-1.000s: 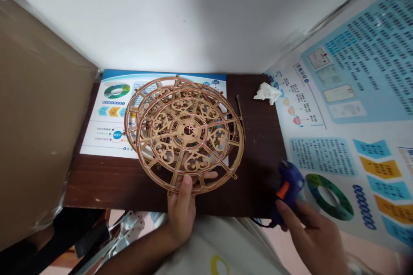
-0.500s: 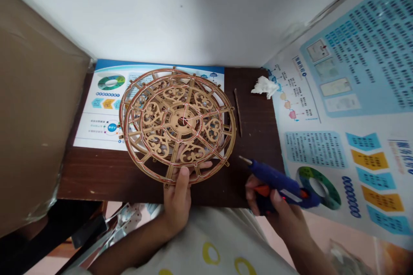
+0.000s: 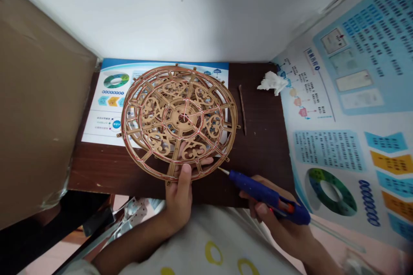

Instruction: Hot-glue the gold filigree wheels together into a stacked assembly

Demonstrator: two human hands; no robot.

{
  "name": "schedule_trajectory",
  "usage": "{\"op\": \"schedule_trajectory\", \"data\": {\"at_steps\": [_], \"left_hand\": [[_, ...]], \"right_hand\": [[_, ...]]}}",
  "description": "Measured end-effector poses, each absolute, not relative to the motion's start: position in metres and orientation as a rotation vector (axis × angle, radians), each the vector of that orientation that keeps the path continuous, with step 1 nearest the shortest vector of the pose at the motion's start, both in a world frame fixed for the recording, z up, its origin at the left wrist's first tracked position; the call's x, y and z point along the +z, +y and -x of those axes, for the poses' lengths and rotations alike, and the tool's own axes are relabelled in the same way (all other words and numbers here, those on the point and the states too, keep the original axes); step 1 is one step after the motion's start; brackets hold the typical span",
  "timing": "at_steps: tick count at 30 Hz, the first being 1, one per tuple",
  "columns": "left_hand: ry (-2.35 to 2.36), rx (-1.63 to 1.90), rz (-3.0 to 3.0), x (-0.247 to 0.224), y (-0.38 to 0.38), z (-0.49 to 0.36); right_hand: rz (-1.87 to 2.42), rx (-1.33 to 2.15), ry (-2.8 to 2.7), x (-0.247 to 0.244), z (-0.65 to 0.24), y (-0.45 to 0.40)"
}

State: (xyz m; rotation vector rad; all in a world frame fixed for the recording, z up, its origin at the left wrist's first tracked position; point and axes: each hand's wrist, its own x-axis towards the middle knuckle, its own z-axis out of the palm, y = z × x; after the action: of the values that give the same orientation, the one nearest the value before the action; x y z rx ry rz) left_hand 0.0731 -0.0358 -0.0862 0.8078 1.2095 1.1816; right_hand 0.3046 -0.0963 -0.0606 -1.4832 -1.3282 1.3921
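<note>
Glue gun (image 3: 258,194), wrapped by right hand (image 3: 277,227), nozzle just beside wooden wheel (image 3: 180,116), pinched at rim by left hand (image 3: 177,202); I flag risk: loose pinch lets wheel slip, smearing glue.

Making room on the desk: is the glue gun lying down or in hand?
In hand: the right hand grips the blue glue gun, nozzle pointing toward the wooden wheel.

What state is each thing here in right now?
Wooden wheels: two, stacked, almost lined up.
Left hand: gripping the wheels' lower edge, thumb on top.
Right hand: closed around the glue gun.
Glue gun: held sideways, nozzle pointing at the wheels, not touching.
Tissue: crumpled, on the table.
Thin stick: lying on the table.
</note>
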Motion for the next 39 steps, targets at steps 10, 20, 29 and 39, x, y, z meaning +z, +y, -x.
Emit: {"op": "schedule_trajectory", "data": {"at_steps": [10, 20, 29, 39], "left_hand": [[1.281, 1.131, -1.003, -0.078, -0.033, -0.070], [1.267, 1.117, -1.008, -0.084, -0.036, -0.068], [1.315, 1.153, -0.995, -0.078, -0.033, -0.073], [1.258, 1.172, -0.885, -0.082, -0.034, -0.074]], "right_hand": [[1.519, 1.276, -1.556, -0.038, -0.292, -0.078], [1.776, 1.377, -1.174, -0.043, -0.284, -0.088], [1.878, 1.379, -0.789, -0.051, -0.274, -0.098], [1.546, 1.562, -0.776, -0.040, -0.292, -0.085]]}}
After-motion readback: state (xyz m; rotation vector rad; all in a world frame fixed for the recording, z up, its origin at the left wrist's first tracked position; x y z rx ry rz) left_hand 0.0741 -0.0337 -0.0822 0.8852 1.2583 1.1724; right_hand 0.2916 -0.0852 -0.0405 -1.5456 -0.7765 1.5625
